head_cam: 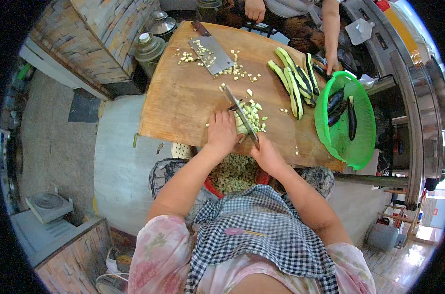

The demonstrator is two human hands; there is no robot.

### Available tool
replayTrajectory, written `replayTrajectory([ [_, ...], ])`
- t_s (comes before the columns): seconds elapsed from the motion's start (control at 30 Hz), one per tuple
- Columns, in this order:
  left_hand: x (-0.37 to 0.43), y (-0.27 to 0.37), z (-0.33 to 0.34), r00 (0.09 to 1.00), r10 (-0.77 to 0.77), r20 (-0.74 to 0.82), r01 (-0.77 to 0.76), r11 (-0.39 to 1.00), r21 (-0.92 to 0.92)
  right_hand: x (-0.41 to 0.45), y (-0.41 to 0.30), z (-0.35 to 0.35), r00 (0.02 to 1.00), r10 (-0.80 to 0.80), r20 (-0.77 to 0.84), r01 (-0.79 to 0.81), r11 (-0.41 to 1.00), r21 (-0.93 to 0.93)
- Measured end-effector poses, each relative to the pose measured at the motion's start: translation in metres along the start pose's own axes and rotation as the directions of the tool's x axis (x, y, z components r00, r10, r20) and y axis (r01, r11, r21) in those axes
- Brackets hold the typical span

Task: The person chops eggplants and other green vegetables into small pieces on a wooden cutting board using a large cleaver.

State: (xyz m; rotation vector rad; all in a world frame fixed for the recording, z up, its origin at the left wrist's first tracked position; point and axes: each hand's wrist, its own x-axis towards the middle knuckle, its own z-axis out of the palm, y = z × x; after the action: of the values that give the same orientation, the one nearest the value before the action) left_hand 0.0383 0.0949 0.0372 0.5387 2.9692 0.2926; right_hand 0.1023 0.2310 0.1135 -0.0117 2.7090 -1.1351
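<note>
My right hand (268, 152) grips the handle of a cleaver (241, 112), its blade slanting up and left across a pile of pale diced eggplant (257, 114). Just left of the blade, my left hand (222, 128) presses cut eggplant (241, 124) down on the wooden board (182, 106). My palm and fingers hide part of that eggplant. A second cleaver (213, 55) lies flat farther up the board, with eggplant dice on and around it. To the right rest several long, partly peeled eggplants (294, 82).
A green plastic basket (369, 125) holding dark eggplants (352, 117) stands at the board's right. Across from me, another person's hand (332, 64) reaches an eggplant beside it. Below the near edge sits a red basin (215, 189) of diced eggplant. Metal canisters (149, 49) stand at left.
</note>
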Motion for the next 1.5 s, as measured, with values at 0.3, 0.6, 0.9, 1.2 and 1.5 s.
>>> replayTrajectory([
  [0.3,-0.008,-0.005,0.001,0.987,-0.064,-0.15,0.033,0.979,-0.202,-0.031,-0.009,-0.026,0.999,0.046,0.0,-0.046,0.998,-0.032],
  [0.6,-0.008,-0.006,0.003,0.987,-0.04,-0.154,0.026,0.996,-0.09,-0.029,0.013,-0.03,0.975,0.155,0.16,-0.111,0.96,-0.257],
  [0.9,-0.001,0.0,-0.005,0.997,-0.073,0.017,0.074,0.994,-0.075,0.005,0.022,-0.005,0.997,0.038,0.068,-0.033,0.997,-0.065],
  [1.2,-0.016,-0.01,0.012,0.955,-0.035,-0.293,0.001,0.993,-0.118,-0.026,0.02,-0.025,0.999,-0.009,0.041,0.016,0.987,-0.162],
  [1.5,-0.01,0.0,-0.006,0.996,-0.078,-0.039,0.072,0.988,-0.136,0.001,0.036,-0.007,0.991,-0.103,0.083,0.113,0.985,-0.133],
])
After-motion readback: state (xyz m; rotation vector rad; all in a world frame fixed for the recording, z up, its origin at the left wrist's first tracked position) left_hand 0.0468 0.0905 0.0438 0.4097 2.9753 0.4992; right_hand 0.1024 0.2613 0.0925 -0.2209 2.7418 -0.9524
